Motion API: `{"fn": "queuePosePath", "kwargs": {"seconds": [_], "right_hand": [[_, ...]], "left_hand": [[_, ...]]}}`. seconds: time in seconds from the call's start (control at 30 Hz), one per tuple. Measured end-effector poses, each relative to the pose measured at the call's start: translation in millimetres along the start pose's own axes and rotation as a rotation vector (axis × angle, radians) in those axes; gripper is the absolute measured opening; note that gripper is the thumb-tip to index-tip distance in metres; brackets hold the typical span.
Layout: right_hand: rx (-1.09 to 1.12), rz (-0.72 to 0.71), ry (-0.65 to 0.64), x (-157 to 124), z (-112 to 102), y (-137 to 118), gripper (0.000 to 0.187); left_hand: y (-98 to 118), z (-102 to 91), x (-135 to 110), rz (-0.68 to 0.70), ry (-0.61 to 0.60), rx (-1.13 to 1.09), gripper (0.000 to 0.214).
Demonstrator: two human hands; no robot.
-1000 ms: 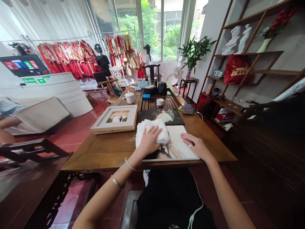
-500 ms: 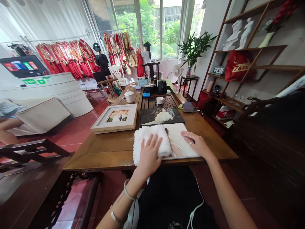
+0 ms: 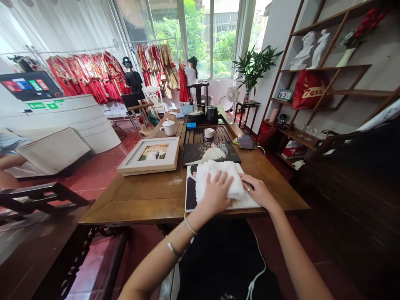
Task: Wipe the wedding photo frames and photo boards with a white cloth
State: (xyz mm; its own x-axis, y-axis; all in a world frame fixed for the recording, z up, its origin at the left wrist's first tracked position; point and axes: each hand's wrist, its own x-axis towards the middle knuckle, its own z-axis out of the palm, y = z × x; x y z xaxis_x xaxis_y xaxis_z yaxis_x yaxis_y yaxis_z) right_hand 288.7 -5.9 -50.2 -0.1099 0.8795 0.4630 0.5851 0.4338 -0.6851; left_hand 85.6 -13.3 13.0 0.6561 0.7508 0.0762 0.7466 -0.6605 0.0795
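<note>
Red and gold garments (image 3: 87,77) hang on racks far beyond the picture panel (image 3: 191,196), near tall windows (image 3: 196,37) where two people (image 3: 134,80) stand among them. That panel lies flat at the near edge of a brown wooden table (image 3: 156,191); a dark-suited figure shows on its left side. On top of the panel, over its middle, sits a folded white cloth (image 3: 233,167). The left hand (image 3: 218,191) is spread on the cloth, fingers apart, pressing from above rather than clenching it. The right hand (image 3: 258,191) rests at the panel's right side, fingertips by the cloth; whether it grips the panel's edge I cannot tell. Just beyond the panel lies a darker picture (image 3: 211,153), and ahead to its left a pale framed photo (image 3: 151,155); neither is being touched. A small white cup (image 3: 209,133) stands farther beyond it

As for progress, my judgement is that wiping the panel is under way and unfinished, since the cloth lies on it under the hand. Its left strip is uncovered, but how much has been wiped cannot be told
</note>
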Motion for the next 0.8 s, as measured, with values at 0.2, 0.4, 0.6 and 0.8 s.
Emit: {"fn": "queuePosePath", "kwargs": {"seconds": [0.2, 0.4, 0.6, 0.8], "right_hand": [[0.007, 0.036, -0.012, 0.4, 0.1, -3.1, 0.028], [0.005, 0.038, -0.003, 0.0, 0.7, -1.5, 0.027], [-0.009, 0.075, 0.010, 0.4, 0.4, -3.2, 0.027], [-0.015, 0.072, 0.012, 1.3, 1.0, -3.8, 0.028]], "left_hand": [[-39.9, -18.9, 50.4, 0.254, -0.129, 0.007, 0.068], [-52.8, -13.6, 75.6, 0.301, -0.010, -0.016, 0.071], [-45.7, -14.4, 81.2, 0.287, -0.018, -0.012, 0.067], [-42.1, -18.2, 47.8, 0.271, -0.068, -0.004, 0.063]]}}
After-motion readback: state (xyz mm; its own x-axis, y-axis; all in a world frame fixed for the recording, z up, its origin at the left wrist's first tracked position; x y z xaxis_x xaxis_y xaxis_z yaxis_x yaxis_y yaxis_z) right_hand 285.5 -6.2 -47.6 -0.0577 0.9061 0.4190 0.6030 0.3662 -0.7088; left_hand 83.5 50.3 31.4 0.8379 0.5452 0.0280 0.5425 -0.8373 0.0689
